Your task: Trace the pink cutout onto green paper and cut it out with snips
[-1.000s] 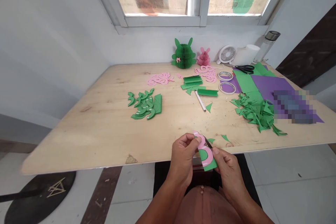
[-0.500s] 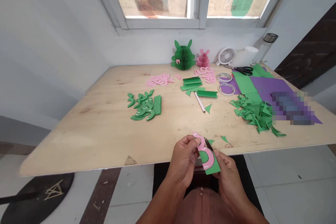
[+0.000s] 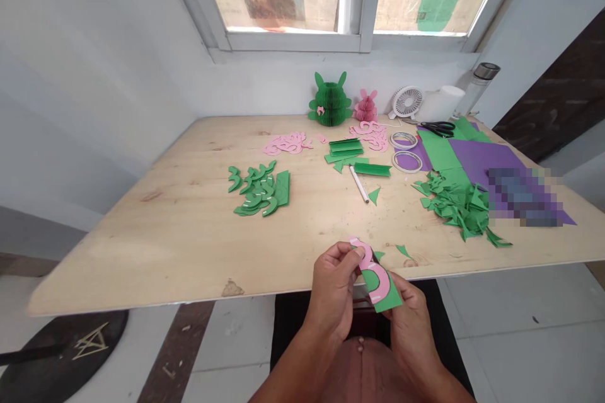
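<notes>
At the near edge of the wooden table (image 3: pixel 189 245), the left hand (image 3: pixel 334 274) pinches a pink cutout (image 3: pixel 385 281) on green paper (image 3: pixel 392 302); the right hand (image 3: pixel 412 310) curls behind, grip hidden. From there, green scraps (image 3: pixel 456 204) lie at two o'clock, curved green pieces (image 3: pixel 259 194) at ten.

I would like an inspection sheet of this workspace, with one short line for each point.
Surface: wooden table, worn-looking patch at near edge.
Job's things: pink curved piece lying over green paper, held near the table's edge.
Clutter: green scrap pile, two tape rolls, white pen, black-handled scissors.
Hands: left hand pinches the pink curved piece and paper; right hand is at their right side, grip partly hidden.
Cables: thin white cable near the small fan.
Surroundings: wall and window behind the table.
</notes>
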Demonstrator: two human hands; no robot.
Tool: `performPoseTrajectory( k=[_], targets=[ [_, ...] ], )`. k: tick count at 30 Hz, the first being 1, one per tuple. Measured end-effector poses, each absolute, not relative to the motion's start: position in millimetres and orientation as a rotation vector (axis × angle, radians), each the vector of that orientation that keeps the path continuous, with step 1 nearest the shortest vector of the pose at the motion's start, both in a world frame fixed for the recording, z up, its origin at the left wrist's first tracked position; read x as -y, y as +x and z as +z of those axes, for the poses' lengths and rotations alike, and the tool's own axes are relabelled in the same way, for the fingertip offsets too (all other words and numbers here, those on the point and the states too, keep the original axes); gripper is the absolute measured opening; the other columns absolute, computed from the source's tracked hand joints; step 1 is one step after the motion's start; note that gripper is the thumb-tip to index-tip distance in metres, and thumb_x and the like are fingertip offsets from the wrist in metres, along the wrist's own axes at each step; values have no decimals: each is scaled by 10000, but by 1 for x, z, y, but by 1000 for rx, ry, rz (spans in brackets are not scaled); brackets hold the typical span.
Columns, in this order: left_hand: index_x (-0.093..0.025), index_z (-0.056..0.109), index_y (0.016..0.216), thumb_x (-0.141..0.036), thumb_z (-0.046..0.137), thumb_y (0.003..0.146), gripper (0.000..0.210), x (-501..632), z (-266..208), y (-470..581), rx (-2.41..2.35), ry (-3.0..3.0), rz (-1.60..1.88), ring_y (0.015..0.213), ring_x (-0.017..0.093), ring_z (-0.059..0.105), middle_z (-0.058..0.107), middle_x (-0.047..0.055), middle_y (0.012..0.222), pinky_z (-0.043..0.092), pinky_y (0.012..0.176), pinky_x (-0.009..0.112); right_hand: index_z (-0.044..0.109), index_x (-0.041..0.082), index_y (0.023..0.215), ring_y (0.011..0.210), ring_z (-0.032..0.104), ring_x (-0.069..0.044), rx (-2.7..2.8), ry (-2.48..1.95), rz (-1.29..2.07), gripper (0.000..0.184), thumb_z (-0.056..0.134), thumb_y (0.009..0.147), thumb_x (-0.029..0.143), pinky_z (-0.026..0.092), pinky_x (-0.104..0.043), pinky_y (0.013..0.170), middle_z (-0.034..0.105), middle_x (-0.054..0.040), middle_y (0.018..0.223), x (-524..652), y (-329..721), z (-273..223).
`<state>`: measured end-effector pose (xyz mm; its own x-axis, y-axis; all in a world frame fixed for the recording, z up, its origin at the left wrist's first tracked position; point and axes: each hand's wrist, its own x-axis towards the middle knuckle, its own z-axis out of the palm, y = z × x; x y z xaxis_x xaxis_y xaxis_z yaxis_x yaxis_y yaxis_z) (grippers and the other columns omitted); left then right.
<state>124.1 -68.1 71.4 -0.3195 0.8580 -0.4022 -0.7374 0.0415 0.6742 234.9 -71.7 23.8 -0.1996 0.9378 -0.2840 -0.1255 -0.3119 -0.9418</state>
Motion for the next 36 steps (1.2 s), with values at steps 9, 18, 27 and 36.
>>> performPoseTrajectory(
  k=[9,18,27,36],
  targets=[
    [-146,566,571,-152,714,608,153,67,74,127,-1039,159,1637,534,78,465,556,-24,568,389,533,184,759,182,953,740,569,-200,1032,-1206,1624,255,677,728,268,465,-285,664,697,-36,781,70,232,31],
    [-150,554,566,-162,712,603,162,66,74,129,-1073,166,1647,543,79,463,552,-25,570,392,549,188,764,180,896,713,511,-169,1038,-1234,1609,210,668,719,241,444,-255,638,648,-8,712,70,231,38],
    [-150,566,555,-181,725,572,163,66,76,130,-1109,152,1645,526,77,469,557,-23,563,387,525,183,765,173,891,713,534,-187,1008,-1237,1632,232,685,725,313,446,-267,638,676,-23,735,69,229,38],
    [-147,565,571,-174,726,593,165,67,74,130,-1095,160,1641,539,79,481,571,-22,577,398,537,182,759,180,917,725,528,-179,1017,-1232,1629,222,679,737,282,447,-270,663,670,-20,759,71,231,35]
  ],
)
